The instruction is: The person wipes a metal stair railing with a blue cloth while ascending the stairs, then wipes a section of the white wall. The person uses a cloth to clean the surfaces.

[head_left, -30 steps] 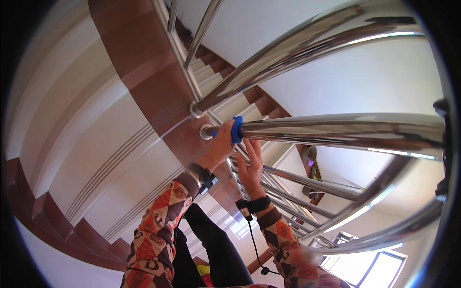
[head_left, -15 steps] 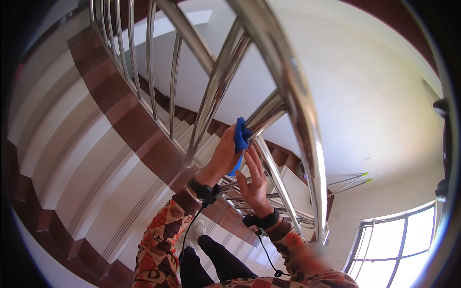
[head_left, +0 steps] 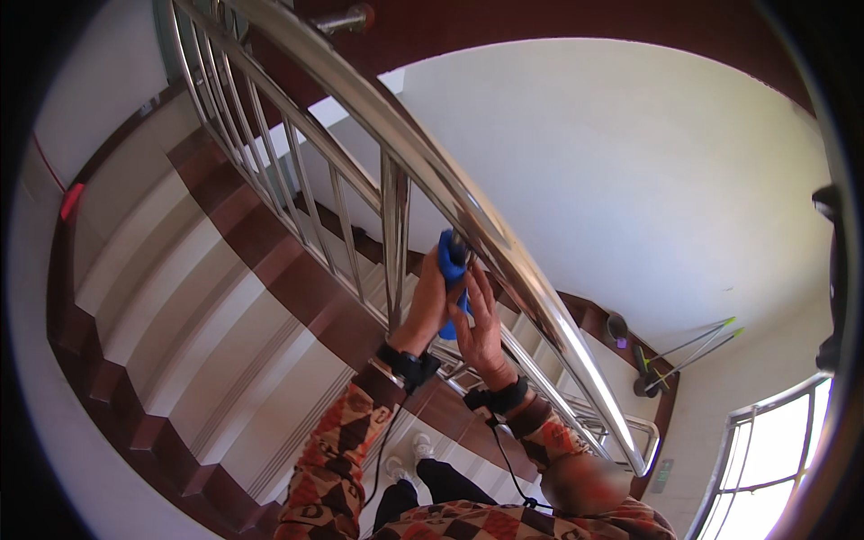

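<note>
A blue cloth [head_left: 454, 329] is wrapped round a shiny metal rail [head_left: 297, 117], just under the thick top handrail [head_left: 567, 337] of a stair railing. My left hand [head_left: 427, 301] is closed on the cloth and presses it to that rail. Close beside it, my right hand [head_left: 483, 337] has its fingers stretched upward along the cloth and rail, thumb apart. Its fingertips are partly hidden against the metal. A stout upright post [head_left: 393, 234] stands just left of my hands.
Pale steps [head_left: 216, 315] with brown edging lie to the left. Beyond the railing, a lower flight runs along a white wall [head_left: 612, 162]. Long-handled cleaning tools [head_left: 697, 351] lean at the right, near a barred window [head_left: 765, 459]. A red object [head_left: 71, 202] sits far left.
The view has shifted, bringing more of the railing and the cleaning tools into sight. Both hands remain together at the rail, with the cloth still in my left hand.
</note>
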A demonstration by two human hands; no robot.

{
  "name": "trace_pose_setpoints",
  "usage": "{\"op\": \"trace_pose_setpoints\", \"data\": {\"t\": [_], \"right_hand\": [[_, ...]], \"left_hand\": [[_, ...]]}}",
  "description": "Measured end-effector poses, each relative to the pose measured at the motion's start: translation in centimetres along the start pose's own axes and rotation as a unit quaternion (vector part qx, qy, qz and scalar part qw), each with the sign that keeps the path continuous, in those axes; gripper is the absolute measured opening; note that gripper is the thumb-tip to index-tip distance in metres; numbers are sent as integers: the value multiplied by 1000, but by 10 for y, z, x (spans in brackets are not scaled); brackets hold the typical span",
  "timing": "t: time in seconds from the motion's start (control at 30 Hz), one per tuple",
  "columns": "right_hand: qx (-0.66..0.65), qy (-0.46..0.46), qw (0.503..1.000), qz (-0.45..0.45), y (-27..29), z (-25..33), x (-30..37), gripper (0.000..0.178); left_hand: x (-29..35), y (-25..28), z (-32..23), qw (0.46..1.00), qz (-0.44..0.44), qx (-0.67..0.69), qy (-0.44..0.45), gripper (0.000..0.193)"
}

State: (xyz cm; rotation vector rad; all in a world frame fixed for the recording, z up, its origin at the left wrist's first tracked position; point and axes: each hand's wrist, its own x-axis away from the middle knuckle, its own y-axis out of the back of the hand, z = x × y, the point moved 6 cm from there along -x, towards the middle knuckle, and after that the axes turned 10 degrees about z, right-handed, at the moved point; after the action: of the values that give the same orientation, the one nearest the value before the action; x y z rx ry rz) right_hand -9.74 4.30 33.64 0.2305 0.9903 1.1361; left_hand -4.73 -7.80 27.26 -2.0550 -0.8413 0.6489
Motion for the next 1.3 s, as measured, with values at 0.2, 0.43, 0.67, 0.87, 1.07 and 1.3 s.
{"op": "trace_pose_setpoints", "data": {"t": [0.2,0.43,0.67,0.87,1.07,1.3], "right_hand": [[35,29,997,66,2,18,7,54],[55,142,988,29,71,80,-42,49],[79,92,993,-2,89,76,-70,49],[78,67,995,-10,91,72,-57,48],[56,81,995,-26,74,92,-101,48],[-13,88,995,-44,52,100,-147,50]], "left_hand": [[42,3,-28,781,1,-604,-161,57],[56,-114,-145,695,-83,-670,-246,78],[19,-178,-137,407,-46,-875,-257,73],[21,-171,-141,400,19,-882,-248,66],[-29,-157,-229,309,-84,-927,-195,57],[-47,-140,-286,299,-104,-906,-280,54]]}}
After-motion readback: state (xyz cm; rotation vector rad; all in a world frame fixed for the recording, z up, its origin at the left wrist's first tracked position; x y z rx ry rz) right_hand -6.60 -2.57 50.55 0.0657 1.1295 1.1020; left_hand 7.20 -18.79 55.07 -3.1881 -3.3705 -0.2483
